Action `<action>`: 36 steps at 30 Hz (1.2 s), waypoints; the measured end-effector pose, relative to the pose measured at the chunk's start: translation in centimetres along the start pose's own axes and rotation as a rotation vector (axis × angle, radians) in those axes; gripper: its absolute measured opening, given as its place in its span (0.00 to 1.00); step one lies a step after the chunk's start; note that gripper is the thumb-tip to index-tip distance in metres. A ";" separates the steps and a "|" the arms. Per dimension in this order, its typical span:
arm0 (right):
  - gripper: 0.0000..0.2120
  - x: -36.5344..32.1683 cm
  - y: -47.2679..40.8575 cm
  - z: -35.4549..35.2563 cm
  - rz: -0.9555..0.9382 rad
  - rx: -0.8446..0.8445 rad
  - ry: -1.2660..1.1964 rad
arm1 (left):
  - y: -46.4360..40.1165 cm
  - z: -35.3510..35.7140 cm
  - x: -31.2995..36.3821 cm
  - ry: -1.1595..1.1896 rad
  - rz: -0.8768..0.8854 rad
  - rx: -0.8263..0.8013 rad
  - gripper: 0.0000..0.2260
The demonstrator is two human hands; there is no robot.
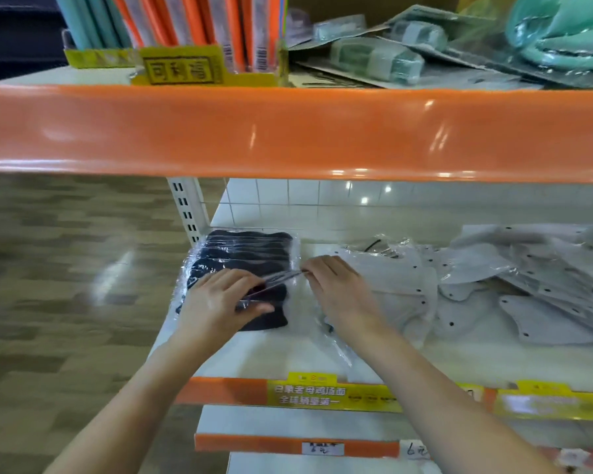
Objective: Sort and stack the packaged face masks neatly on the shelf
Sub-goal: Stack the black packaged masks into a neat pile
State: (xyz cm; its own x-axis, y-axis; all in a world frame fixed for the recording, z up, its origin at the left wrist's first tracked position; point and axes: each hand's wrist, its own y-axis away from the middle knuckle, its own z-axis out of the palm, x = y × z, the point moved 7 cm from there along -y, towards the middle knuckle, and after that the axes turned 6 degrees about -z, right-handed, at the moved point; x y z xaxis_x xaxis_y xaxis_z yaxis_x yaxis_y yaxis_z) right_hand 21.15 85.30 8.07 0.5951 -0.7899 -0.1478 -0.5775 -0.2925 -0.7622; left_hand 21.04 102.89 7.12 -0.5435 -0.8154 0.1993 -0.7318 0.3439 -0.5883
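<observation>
Off the shelf's left edge lies a glossy floor of brown wood-pattern planks. A white slotted upright rises at the back left corner of the white shelf, whose front edge carries an orange strip. In that back left corner sits a stack of black masks, each in clear, crinkled plastic, their curved edges fanned one behind the next.

The left hand rests on the front of this stack, fingers spread and lightly bent, thumb pointing right along the top pack's clear film; it seems to pinch that film, though blur makes this uncertain. Just to its right, the right hand has its fingertips drawn together, pinching the same film's stretched edge between the two hands.

Under and behind the right hand lies a flat pile of white masks, with small dark dots along their edges. Towards the shelf's right edge a loose heap of white masks lies at mixed angles, overlapping, in shiny wrap.

A yellow price label with Chinese characters sits on the front strip; the text is too blurred to read. Lower down, a white tag shows a handwritten "6".

On the orange-fronted upper shelf stand orange and teal packs behind a yellow label, and to the right lie clear blister packs holding pale green items.
</observation>
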 end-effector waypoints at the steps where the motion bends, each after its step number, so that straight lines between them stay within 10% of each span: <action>1: 0.10 -0.7 -0.1 0.3 -0.016 0.033 -0.007 | 0.2 -0.6 -0.1 -0.021 0.051 0.044 0.17; 3: 0.07 -2.1 -0.1 1.2 -0.065 0.058 -0.012 | 0.9 -1.7 -0.6 -0.078 0.124 0.121 0.06; 18: 0.16 -4.7 5.1 9.7 0.092 -0.400 -0.046 | 7.2 2.9 -6.3 -0.203 -0.044 -0.153 0.13; 36: 0.15 -6.0 5.0 9.4 0.105 -0.362 0.010 | 6.9 3.3 -7.1 -0.145 -0.226 -0.201 0.15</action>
State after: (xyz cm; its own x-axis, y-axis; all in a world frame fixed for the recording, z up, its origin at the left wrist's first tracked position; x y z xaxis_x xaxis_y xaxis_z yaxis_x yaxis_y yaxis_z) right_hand 19.92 93.69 -0.77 0.5172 -0.8308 -0.2058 -0.7966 -0.3794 -0.4706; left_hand 21.21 109.47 -0.96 -0.3044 -0.9343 0.1855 -0.9016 0.2198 -0.3725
